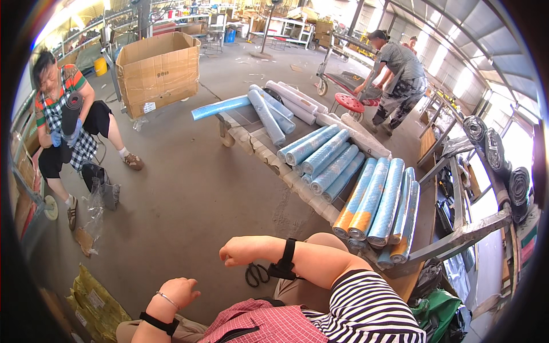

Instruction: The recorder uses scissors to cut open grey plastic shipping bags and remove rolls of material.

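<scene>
My left hand (178, 292) is held over my lap, its thumb and fingers apart and nothing seen in it. Farther forward, my right hand (243, 251) hangs above the floor with loosely bent fingers; it appears to hold nothing, though its palm is hidden. Black straps circle both wrists, and a black cord loop (257, 275) shows below the right forearm. To the right of that hand, a low cart (269, 154) with a padded edge carries several plastic-wrapped rolls (374, 200), light blue, some with orange ends. Neither hand touches them.
A seated person (68, 114) at left holds a dark roll (72, 114). Behind stands a large cardboard box (157, 74). Another person (400, 74) bends near a red stool (349, 103). A metal rack (457, 234) with dark wrapped rolls (496, 150) stands at right; a yellow sack (97, 297) lies lower left.
</scene>
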Demonstrator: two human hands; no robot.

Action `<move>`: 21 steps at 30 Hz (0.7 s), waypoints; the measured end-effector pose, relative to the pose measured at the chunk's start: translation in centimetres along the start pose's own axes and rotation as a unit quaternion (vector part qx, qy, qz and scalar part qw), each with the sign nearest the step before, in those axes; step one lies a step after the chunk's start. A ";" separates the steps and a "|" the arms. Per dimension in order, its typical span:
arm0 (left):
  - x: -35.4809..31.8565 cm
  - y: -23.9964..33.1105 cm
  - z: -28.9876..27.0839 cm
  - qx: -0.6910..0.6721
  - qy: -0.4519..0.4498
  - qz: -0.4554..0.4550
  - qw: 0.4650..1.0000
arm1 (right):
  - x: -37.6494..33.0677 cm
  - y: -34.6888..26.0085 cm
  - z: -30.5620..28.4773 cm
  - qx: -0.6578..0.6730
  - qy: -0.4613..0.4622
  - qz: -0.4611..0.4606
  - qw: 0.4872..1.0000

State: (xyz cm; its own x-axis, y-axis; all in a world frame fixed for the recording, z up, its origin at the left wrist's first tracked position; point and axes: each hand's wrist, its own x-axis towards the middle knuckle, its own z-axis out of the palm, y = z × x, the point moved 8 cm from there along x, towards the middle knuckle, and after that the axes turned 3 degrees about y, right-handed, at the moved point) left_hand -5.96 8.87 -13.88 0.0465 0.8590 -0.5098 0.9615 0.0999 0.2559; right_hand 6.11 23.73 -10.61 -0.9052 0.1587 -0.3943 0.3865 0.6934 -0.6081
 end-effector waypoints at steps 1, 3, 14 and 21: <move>0.0 0.1 -0.1 0.003 0.002 0.003 1.000 | 0.0 0.1 0.0 0.003 0.002 -0.001 1.000; -0.1 0.2 -0.4 0.000 0.008 -0.004 1.000 | 0.0 0.1 0.2 0.001 -0.003 -0.010 1.000; -0.1 -0.4 0.7 -0.016 -0.024 -0.006 1.000 | 0.8 -0.4 0.9 -0.048 -0.053 -0.045 0.996; -0.2 0.2 0.6 -0.014 -0.017 0.024 0.999 | 0.6 0.4 0.8 -0.017 -0.055 0.017 0.998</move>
State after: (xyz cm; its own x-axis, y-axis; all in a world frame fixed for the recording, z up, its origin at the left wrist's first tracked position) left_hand -5.61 8.42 -14.27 0.1020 0.8461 -0.5232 0.9498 0.0735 0.3040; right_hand 5.84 23.50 -11.64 -0.8654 0.1057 -0.4897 0.4094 0.7127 -0.5696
